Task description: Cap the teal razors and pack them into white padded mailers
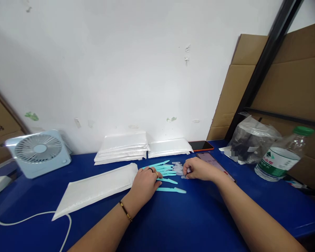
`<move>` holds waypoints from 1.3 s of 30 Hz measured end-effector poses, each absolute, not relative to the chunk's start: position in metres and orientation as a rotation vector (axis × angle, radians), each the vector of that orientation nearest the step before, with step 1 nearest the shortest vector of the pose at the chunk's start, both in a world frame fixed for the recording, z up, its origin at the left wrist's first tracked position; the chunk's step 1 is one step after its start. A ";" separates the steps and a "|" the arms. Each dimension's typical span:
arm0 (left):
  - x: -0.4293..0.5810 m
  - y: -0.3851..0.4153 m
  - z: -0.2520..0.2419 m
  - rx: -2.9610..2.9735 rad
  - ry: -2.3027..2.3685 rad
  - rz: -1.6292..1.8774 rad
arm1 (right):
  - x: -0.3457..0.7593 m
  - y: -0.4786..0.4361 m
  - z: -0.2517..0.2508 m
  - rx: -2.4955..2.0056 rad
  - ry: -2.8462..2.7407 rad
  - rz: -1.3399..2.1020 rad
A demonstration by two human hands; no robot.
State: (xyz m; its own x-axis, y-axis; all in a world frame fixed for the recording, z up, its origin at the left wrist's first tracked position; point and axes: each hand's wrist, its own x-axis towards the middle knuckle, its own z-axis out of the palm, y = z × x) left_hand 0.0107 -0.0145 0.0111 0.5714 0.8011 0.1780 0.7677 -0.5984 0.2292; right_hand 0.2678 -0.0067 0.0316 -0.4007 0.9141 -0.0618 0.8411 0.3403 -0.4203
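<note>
Several slim turquoise eyebrow razors (172,190) lie fanned out on the blue table, blade ends pointing right. My left hand (146,180) is curled over their handles, thumb and fingers closed on one of them; its fingertips are partly hidden. Just right of the razors is a small heap of translucent plastic caps (177,169). At the heap's right edge my right hand (195,168) is closed in a pinch on a small translucent cap (183,177). A long white padded envelope (97,190) lies flat to the left, its right end touching or just under my left hand.
White envelopes are stacked (122,148) against the wall, with a smaller pile (169,147) beside them. Two phones lie behind my right hand, one lit (212,162). A water bottle (280,159) and plastic bag (252,136) stand right; a fan (40,150) and white cable (28,217) are left.
</note>
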 end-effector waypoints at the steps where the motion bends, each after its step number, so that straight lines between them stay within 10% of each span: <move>1: 0.010 -0.012 0.010 2.668 1.352 0.395 | 0.267 -0.007 0.032 -1.608 -2.410 0.607; 22: 0.016 -0.011 0.005 2.535 1.263 0.454 | 0.241 -0.011 0.018 -1.318 -2.269 1.058; 39: 0.009 -0.002 0.007 2.673 1.472 0.385 | 0.253 -0.003 0.019 -1.540 -2.354 0.406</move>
State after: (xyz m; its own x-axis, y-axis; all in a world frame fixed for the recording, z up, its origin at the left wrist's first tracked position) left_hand 0.0095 -0.0024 0.0067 0.5111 0.8392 0.1856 0.8226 -0.5402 0.1772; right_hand 0.2529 -0.0030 0.0186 -0.3815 0.9197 0.0926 0.8354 0.3860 -0.3913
